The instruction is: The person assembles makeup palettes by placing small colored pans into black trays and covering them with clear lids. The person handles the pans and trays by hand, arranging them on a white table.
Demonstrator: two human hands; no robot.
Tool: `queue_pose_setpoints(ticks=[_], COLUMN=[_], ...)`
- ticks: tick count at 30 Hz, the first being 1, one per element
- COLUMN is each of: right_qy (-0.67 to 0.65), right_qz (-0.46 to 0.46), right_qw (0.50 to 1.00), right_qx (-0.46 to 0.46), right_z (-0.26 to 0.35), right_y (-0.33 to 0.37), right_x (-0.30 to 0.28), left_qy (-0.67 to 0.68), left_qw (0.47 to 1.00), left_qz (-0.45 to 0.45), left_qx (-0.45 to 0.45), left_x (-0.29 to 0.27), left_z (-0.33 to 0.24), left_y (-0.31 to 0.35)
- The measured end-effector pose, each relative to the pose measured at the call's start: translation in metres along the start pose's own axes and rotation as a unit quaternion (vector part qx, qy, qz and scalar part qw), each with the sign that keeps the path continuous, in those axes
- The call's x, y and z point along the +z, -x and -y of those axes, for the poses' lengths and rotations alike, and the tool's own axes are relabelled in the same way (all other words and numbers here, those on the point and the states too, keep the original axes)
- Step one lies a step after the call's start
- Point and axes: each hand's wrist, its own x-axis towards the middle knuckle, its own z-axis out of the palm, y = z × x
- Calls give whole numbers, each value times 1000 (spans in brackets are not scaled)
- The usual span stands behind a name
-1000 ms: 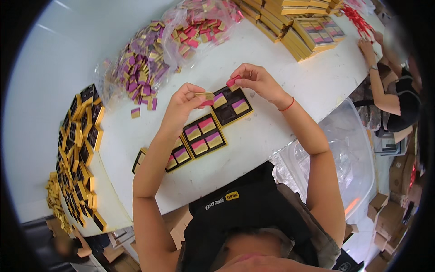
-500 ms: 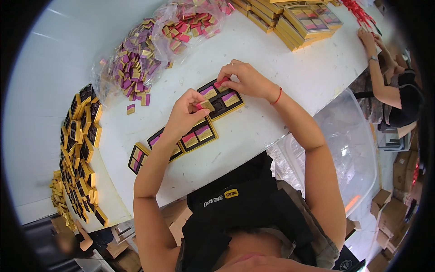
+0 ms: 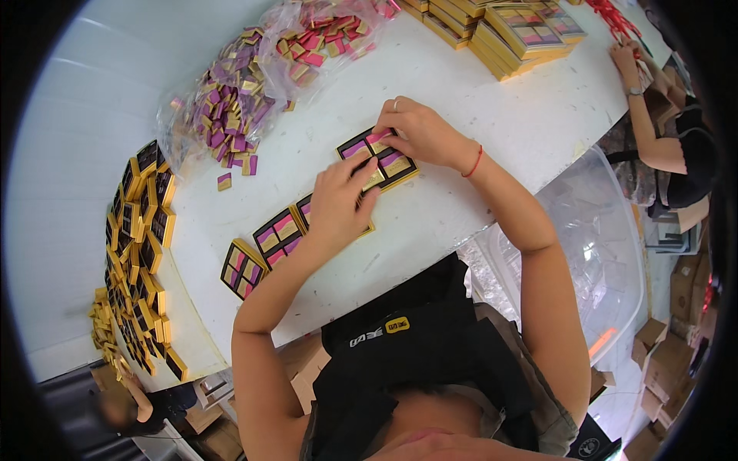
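A shallow black tray with a gold edge lies between my hands, its four compartments holding small square wrapped sweets. With fingers and thumb, my left hand grips a gold wrapped sweet in the near-left compartment; the fingers cover part of it. My right hand pinches a pink-and-gold wrapped sweet at the far-right compartment. A purple-and-gold sweet sits in the near-right compartment, another in the far-left one. More filled trays run toward the near left, partly behind my left forearm.
Clear bags of loose purple sweets and pink sweets lie at the back. Black-and-gold trays are heaped at left, filled ones stacked far right. A co-worker's hands handle red ribbons.
My left hand has moved right and lowered its sweet into the near-left compartment. My right hand stays at the far-right compartment, its sweet now flatter. The row of trays shows more.
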Motion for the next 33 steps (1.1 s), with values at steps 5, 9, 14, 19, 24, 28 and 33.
queue_pose_setpoints(ticks=[5, 9, 14, 19, 24, 28, 33], right_qy=[28, 141, 68, 256, 477, 399, 347], right_qz=[6, 15, -102, -396, -331, -425, -412], right_qw=[1000, 989, 991, 811, 347, 135, 261], right_qx=[-10, -51, 50, 348, 736, 802, 801], right_z=[4, 11, 44, 5, 11, 63, 62], right_y=[-1, 17, 95, 272, 554, 648, 637], right_x=[4, 2, -10, -78, -94, -86, -54], left_qy=[-173, -213, -110, 21, 45, 95, 130], left_qw=[983, 973, 991, 999, 999, 991, 971], left_qz=[31, 70, 61, 29, -4, -60, -132], left_qx=[59, 51, 45, 17, -31, -79, -148], left_x=[21, 27, 9, -32, -43, -36, -26], left_z=[-7, -8, -11, -29, -21, -24, -34], left_y=[25, 18, 31, 70, 107, 124, 134])
